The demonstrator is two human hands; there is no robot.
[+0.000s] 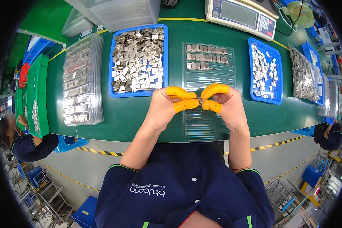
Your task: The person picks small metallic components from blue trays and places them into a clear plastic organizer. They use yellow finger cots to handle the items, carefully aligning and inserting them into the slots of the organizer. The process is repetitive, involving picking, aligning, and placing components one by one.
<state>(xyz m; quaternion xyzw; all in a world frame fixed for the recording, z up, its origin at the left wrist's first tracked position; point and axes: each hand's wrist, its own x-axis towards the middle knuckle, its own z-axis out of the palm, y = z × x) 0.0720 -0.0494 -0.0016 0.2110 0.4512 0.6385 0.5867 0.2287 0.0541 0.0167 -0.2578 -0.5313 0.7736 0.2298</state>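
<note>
My left hand (171, 102) and my right hand (227, 102), with yellow finger cots on thumb and forefinger, meet fingertip to fingertip over a clear plastic tray (209, 81). Both pinch one small metal part (200, 100), mostly hidden by the fingertips. Beyond the hands, the tray's far end holds three rows of small silver metal pieces (207, 57), the third row shorter. Ribbed slots show in the rest of it. To the left, a blue bin (111, 78) is heaped with loose silver metal shells (138, 60). On the right, a smaller blue bin (279, 81) holds small white pieces (263, 72) with thin leads.
A stack of filled clear trays (83, 81) and a green bin (43, 91) stand at left. Beyond are clear plastic boxes (121, 13) and a digital scale (241, 17). A bag of metal parts (304, 74) lies right. Other people (32, 146) sit at both sides.
</note>
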